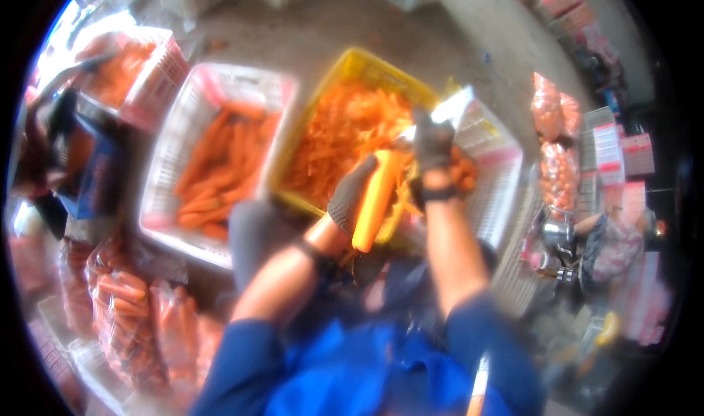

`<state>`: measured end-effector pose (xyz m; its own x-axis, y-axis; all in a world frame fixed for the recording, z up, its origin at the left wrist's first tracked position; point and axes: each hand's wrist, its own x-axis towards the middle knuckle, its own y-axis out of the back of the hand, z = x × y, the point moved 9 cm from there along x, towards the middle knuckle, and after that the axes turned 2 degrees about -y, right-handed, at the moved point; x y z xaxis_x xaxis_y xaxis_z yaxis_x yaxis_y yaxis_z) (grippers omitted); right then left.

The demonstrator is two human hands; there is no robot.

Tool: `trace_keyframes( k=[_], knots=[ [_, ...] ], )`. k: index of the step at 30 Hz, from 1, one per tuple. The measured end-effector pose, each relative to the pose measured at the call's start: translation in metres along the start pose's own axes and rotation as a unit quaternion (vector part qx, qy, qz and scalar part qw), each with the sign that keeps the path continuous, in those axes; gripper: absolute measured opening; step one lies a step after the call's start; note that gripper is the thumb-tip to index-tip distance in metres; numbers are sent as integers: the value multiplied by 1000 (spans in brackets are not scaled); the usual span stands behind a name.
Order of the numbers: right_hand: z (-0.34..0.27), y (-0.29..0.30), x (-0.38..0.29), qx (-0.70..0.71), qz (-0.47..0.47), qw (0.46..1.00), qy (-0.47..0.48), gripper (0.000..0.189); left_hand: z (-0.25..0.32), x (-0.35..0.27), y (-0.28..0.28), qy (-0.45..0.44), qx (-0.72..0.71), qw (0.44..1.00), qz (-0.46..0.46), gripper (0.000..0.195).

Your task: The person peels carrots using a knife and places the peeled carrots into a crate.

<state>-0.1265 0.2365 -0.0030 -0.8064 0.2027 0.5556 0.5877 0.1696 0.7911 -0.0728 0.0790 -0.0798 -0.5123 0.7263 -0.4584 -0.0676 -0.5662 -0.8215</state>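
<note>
A bright orange carrot is in my left hand, which wears a dark glove; the carrot lies nearly upright in the picture. Close beside it on the right, my right hand, gloved too, is closed around a tool, perhaps a peeler, blurred and mostly hidden by the fingers. Beneath both hands stands a yellow crate holding a heap of orange peelings. To its left, a white and pink plastic crate contains unpeeled-looking carrots.
On the right, a white and pink crate holds carrots. Bagged carrots stand at lower left, more bags at far right. A person's gloved arm reaches near another crate at upper left.
</note>
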Motion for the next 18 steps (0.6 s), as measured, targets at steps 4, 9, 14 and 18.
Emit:
trace_keyframes(
  k=[4,9,14,18],
  knots=[
    [49,-8,0,372,32,860,-347,32,18,-2,1,-70,-12,997,17,60],
    [-23,57,-66,437,-11,846,-304,24,19,-7,-11,-32,-39,999,-10,56],
    [-120,90,-83,511,-14,857,-55,11,5,25,19,-73,-89,991,-68,54],
    [-106,65,-56,437,-86,890,-95,7,10,20,1,-95,-111,984,-101,52]
  ],
)
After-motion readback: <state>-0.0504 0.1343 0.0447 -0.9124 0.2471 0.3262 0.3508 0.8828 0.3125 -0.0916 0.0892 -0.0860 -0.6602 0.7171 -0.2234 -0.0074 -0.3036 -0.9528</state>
